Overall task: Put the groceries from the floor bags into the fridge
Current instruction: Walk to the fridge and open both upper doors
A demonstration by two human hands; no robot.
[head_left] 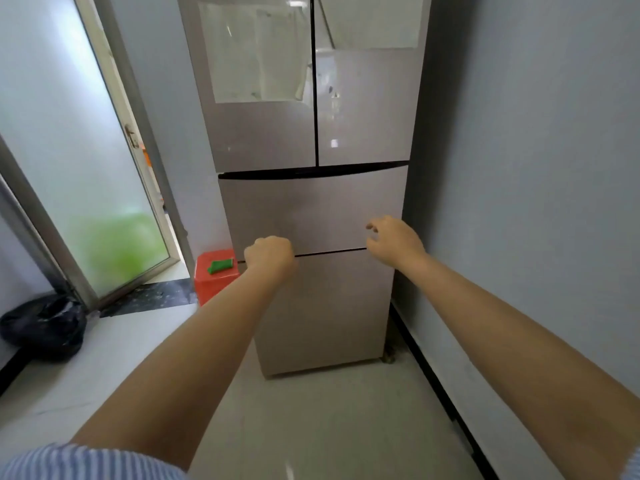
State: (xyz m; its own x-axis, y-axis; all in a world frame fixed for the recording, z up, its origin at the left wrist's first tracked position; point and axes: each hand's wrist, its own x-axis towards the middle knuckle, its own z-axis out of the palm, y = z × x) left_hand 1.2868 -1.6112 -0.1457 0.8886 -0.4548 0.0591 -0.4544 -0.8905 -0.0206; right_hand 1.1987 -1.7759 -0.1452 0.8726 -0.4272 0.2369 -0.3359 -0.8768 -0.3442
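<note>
A closed fridge fills the frame's centre. Both bare arms reach toward its drawers. The left hand is clenched at the seam between the two drawers; the right hand hovers released, fingers curled. A black bag sits on the floor at lower left.

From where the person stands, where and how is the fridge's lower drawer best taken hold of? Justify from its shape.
Grip the top edge of the lower drawer, at the dark horizontal seam below the middle drawer. No handle shows, so that gap probably serves as the pull. Come from the front, fingers hooked over the edge, where the left hand is fisted and the right hand hovers open.
</note>
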